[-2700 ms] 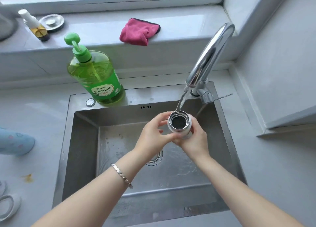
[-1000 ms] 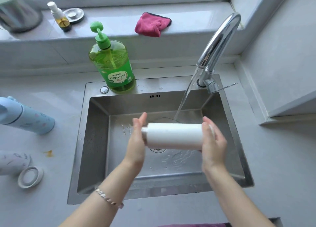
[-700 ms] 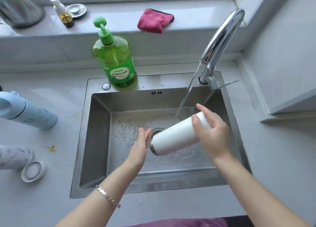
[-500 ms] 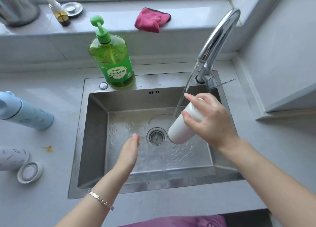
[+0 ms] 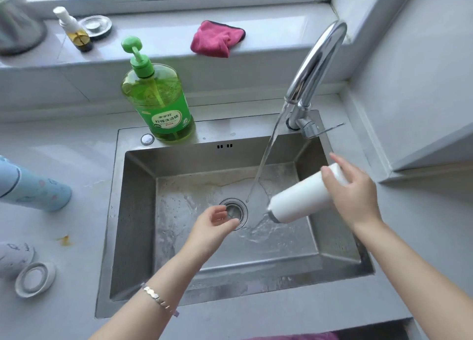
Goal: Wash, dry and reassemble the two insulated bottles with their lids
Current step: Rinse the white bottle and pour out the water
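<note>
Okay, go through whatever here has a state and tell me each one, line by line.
tap: running.
white bottle: lidless, tipped mouth-down, pouring into sink.
right hand: grips the white bottle.
left hand: open, empty.
soap dispenser: upright, mostly full.
blue bottle: lying on counter.
loose lid: off, on counter.
pink cloth: crumpled on sill.

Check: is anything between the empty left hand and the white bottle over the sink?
Nothing solid. Only water pouring out of the white insulated bottle falls between it and the left hand. The right hand holds its base.
</note>
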`<state>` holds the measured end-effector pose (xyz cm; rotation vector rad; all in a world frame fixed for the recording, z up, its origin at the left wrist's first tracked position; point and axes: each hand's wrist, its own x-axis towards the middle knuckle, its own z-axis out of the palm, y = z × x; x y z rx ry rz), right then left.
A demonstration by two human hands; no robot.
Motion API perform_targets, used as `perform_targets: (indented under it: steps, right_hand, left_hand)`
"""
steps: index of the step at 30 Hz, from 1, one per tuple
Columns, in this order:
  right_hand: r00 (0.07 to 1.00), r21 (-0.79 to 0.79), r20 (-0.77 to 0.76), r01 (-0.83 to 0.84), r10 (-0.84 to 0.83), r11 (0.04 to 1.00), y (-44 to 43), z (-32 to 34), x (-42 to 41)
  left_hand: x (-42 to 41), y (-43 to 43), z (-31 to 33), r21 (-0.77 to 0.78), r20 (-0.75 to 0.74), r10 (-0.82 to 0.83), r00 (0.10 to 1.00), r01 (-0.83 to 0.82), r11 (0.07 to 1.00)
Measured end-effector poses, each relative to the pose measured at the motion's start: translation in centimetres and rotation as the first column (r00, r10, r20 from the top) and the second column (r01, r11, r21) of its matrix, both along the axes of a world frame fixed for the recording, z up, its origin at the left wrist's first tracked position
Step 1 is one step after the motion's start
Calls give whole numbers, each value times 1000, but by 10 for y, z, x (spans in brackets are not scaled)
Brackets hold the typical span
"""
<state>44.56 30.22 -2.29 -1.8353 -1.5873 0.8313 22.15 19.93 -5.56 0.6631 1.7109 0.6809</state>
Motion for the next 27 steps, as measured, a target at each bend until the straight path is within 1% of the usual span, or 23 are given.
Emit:
perform_targets:
  steps: [1,2,3,4,5,6,7,9,11,13,15,17,18,20,21,23,27]
  right_hand:
    - [969,-136,-177,149,-172,979,0,-7,1]
    - [879,-291,-320,263,-353,920,0,-13,0]
    - [759,-454,-406,316,-509,833,-1,-17,-4]
    - [645,-592,-443,312,-623,744,-4,-24,-9]
    - [540,-696,-466,265,-701,667,-6,-30,-14]
    - [456,-760,-483,206,-748,616,-9,-39,-18]
    - [396,-797,-498,142,-771,588,-12,-46,-22]
    - [333,-818,-531,40,-780,574,-14,-62,-28]
    - [333,-822,-542,-22,-771,569,-12,-73,-30]
    - [405,-825,-534,-61,-742,561,-7,-80,-33]
    - [567,-817,-498,-51,-656,575,1,-84,-34]
    - [740,-782,-420,-3,-525,623,9,-86,-32]
    - [802,-749,-380,26,-462,662,15,-87,-29]
    - [875,-651,-309,91,-373,754,31,-90,-19]
    - [890,-591,-291,122,-351,797,41,-89,-15]
    - [886,-482,-309,167,-345,860,65,-85,-9]
    - [817,-327,-439,242,-373,914,113,-66,-7]
  left_hand:
    - [5,6,1,18,47,-46,998,45,999]
    - [11,13,2,39,102,-84,991,80,996]
    - [18,22,4,64,152,-101,983,93,994]
    - [24,31,5,96,181,-86,980,69,993]
    - [28,41,7,132,186,-36,982,11,991]
    - [32,51,8,172,180,39,983,-70,983]
    - [34,62,9,205,177,109,978,-145,968]
    - [37,80,9,225,213,171,962,-218,950]
    - [41,95,7,226,224,150,963,-201,953]
    - [44,107,7,260,172,113,979,-156,953]
    - [46,115,6,303,92,95,991,-119,946]
    - [47,118,6,359,-3,60,998,-55,932]
    - [48,118,6,391,-49,43,998,-20,920]
    - [47,116,7,442,-116,24,993,30,896]
    - [45,115,7,458,-136,21,990,44,888]
    - [41,116,5,479,-168,14,986,69,875]
    - [35,117,2,497,-200,-22,979,121,859]
